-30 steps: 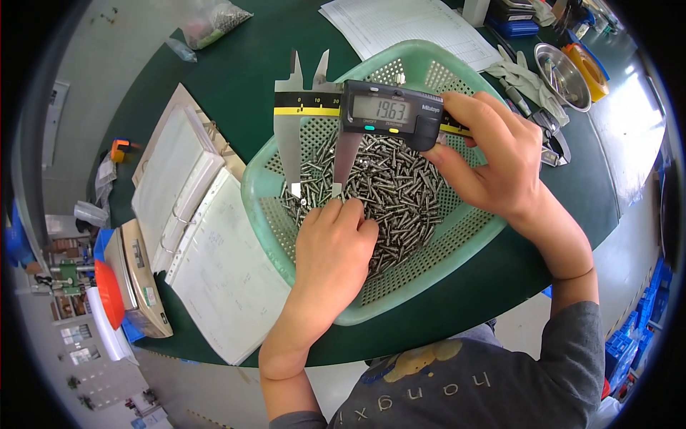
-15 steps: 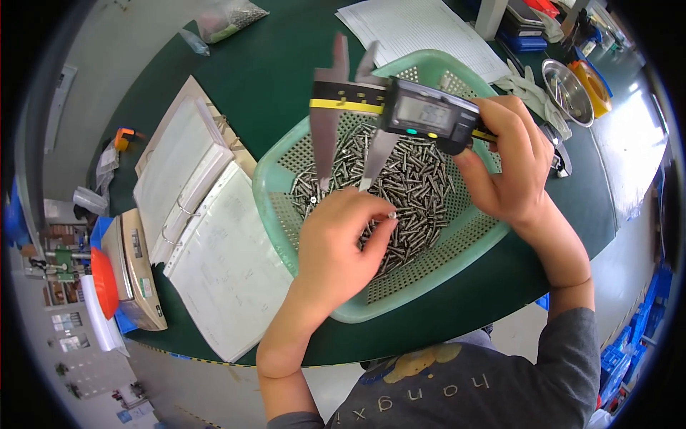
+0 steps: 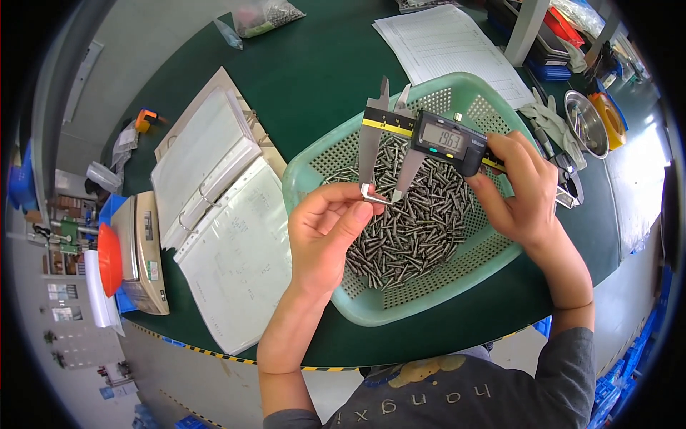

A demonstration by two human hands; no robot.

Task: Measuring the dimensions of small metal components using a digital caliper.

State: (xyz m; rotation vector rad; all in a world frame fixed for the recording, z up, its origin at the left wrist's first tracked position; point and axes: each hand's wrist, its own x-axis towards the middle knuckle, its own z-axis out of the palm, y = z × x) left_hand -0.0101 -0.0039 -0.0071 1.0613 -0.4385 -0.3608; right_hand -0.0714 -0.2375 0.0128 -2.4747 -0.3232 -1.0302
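Note:
My left hand (image 3: pixel 323 225) pinches a small metal pin (image 3: pixel 377 200) between thumb and forefinger. The pin lies crosswise between the lower jaws of a digital caliper (image 3: pixel 446 139), at their tips. Whether both jaws touch it I cannot tell. My right hand (image 3: pixel 520 187) grips the caliper by its display end, thumb below and fingers curled over the beam. Beneath both hands stands a light green perforated plastic basket (image 3: pixel 296 179), heaped with many similar metal pins (image 3: pixel 414 243).
Left of the basket lies an open ring binder (image 3: pixel 232 264), with a scale (image 3: pixel 146 250) beyond it. Paper sheets (image 3: pixel 450 50) lie behind the basket. At the right are a glove (image 3: pixel 554 129), a metal bowl (image 3: pixel 586 123) and yellow tape (image 3: pixel 609 121). A bag of parts (image 3: pixel 266 16) sits at the back.
My left hand has turned and brought the pin up between the caliper jaws. The caliper has shifted slightly right and down in view. The whole view has shifted a little.

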